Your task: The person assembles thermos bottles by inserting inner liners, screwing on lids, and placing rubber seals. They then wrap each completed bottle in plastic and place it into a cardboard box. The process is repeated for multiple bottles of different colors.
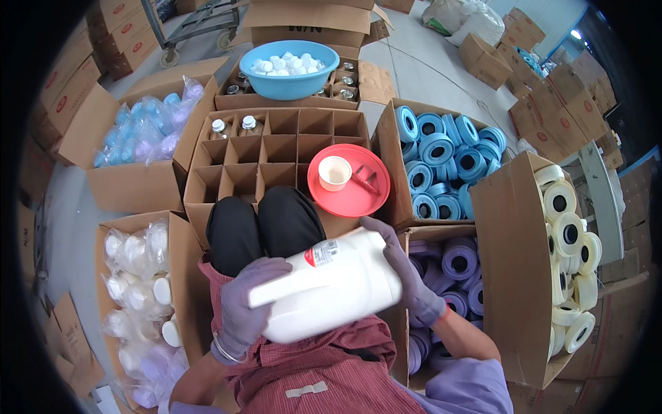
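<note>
From the head camera, a large white plastic jug [331,286] with a handle lies tilted across the seated person's lap, held in both gloved hands. The left hand [243,307] has its fingers curled shut around the jug's handle end; the right hand [407,276] lies spread along the jug's far side, fingers apart and pressed to its wall. Just beyond the knees stands a divided cardboard box [276,148] with two capped bottles [233,126] in its far left cells. A red tray [352,183] bearing a small white cup [335,172] rests on that box's right corner. Farther off sits a blue basin of white caps [288,69].
</note>
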A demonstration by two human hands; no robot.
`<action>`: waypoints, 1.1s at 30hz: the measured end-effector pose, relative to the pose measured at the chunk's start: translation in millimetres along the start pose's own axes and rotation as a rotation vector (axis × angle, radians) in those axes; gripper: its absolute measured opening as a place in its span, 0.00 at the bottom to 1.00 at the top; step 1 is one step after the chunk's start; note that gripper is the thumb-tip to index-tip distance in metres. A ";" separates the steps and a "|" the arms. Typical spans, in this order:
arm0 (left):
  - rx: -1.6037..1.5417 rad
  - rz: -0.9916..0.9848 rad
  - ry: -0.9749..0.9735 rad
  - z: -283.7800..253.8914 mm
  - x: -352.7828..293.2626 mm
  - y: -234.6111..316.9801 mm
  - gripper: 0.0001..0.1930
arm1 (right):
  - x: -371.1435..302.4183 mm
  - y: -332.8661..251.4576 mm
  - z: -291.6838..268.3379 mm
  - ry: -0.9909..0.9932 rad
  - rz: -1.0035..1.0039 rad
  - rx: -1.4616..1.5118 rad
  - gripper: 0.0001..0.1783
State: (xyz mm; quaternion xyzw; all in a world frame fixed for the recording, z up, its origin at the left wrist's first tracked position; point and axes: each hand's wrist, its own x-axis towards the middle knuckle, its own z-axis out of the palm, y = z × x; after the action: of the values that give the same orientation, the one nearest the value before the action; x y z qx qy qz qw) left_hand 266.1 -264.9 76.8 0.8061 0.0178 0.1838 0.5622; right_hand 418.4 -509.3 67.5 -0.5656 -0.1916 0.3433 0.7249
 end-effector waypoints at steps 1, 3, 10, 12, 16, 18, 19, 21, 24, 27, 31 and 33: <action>-0.024 -0.027 0.016 0.9 -3.4 0.9 0.14 | 1.3 -8.7 1.0 -0.023 0.021 0.040 0.36; -0.096 -0.145 0.060 4.0 -13.9 -2.4 0.18 | 16.5 -38.0 11.4 -0.038 0.108 -0.142 0.34; 0.086 -0.509 -0.421 -42.0 -7.8 31.6 0.38 | 50.4 -7.3 60.9 -0.376 -0.482 -0.993 0.21; -0.092 -0.741 -0.388 -46.3 -5.1 35.9 0.34 | 86.1 -22.0 59.3 -0.518 -0.403 -0.679 0.20; -0.391 -0.984 -0.110 -68.1 -9.5 22.4 0.26 | 189.3 44.5 -59.9 0.201 -0.181 -1.439 0.18; -0.390 -0.974 -0.114 -72.7 -6.2 14.8 0.21 | 214.3 83.9 -119.3 0.346 0.139 -1.676 0.25; -0.380 -0.985 -0.112 -70.5 -5.3 11.6 0.21 | 219.1 98.5 -132.3 0.306 0.174 -1.778 0.24; -0.374 -0.951 -0.147 -68.0 -6.2 5.9 0.21 | 225.6 119.4 -151.7 0.251 0.096 -1.890 0.24; -0.322 -0.959 -0.197 -60.3 6.2 5.8 0.22 | 226.7 97.2 -141.0 0.082 0.281 -1.848 0.20; -0.355 -0.932 -0.316 -61.2 7.9 -22.1 0.22 | 200.0 51.7 -148.6 0.256 0.154 -1.271 0.19; -0.348 -1.034 -0.384 -65.7 21.3 -21.1 0.21 | 126.1 -40.9 -56.0 -0.099 0.088 -0.475 0.16; -0.331 -0.999 -0.418 -65.0 22.1 -25.9 0.18 | 98.0 -67.6 -21.9 -0.546 -0.201 -0.636 0.15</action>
State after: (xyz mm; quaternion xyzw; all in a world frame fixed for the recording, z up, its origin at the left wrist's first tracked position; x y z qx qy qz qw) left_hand 270.8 -191.7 78.8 0.6199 0.2565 -0.2677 0.6915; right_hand 519.7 -462.8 114.7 -0.6280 -0.5269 0.3316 0.4670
